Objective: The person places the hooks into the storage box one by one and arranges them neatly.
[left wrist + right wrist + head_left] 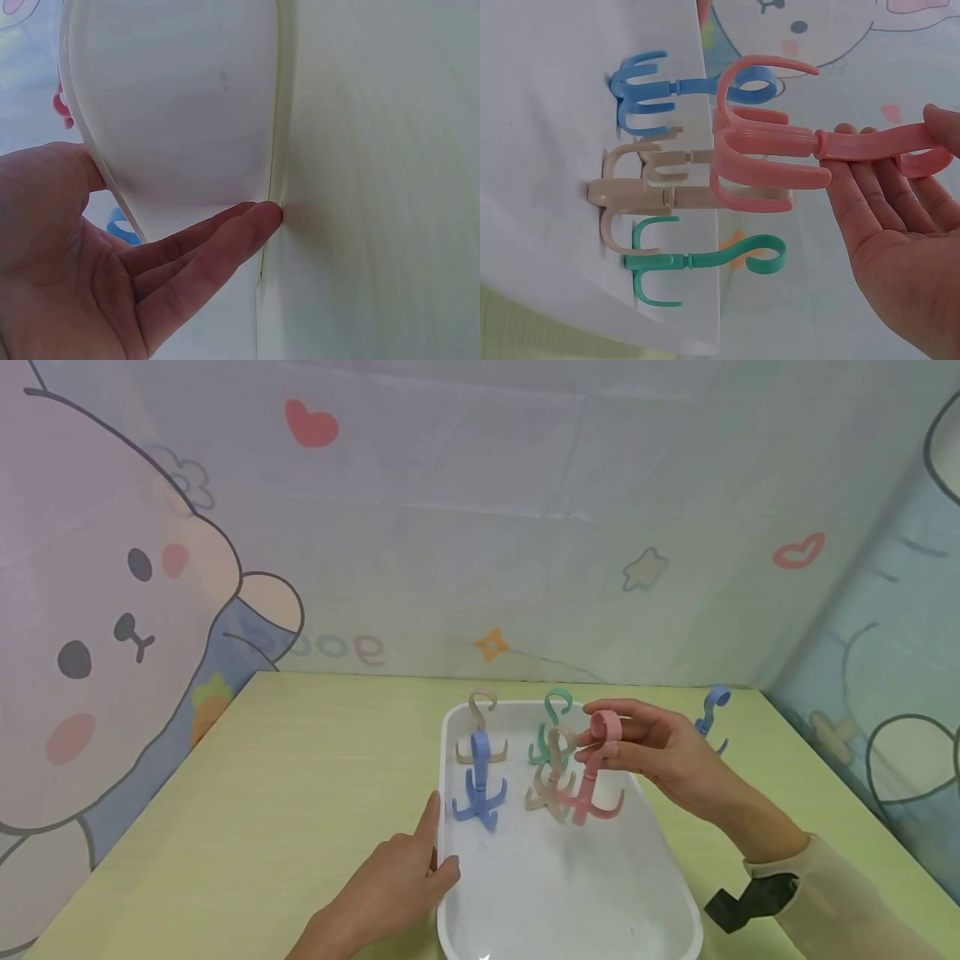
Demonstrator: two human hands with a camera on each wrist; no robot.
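A pink multi-prong hook hanger is held upright by my right hand, thumb and fingers pinching its curled top. In the right wrist view its prongs hang apart from the tray floor. The thumb of my left hand lies over the left rim of a white tray; its fingers press the outer wall. Standing in the tray are a blue hook hanger, a green one and two beige ones, the rear beige hanger and the nearer beige hanger.
Another blue hook hanger stands on the pale yellow-green table, right of the tray and partly behind my right hand. A printed cloth backdrop rises behind the table. Bare table surface lies left of the tray.
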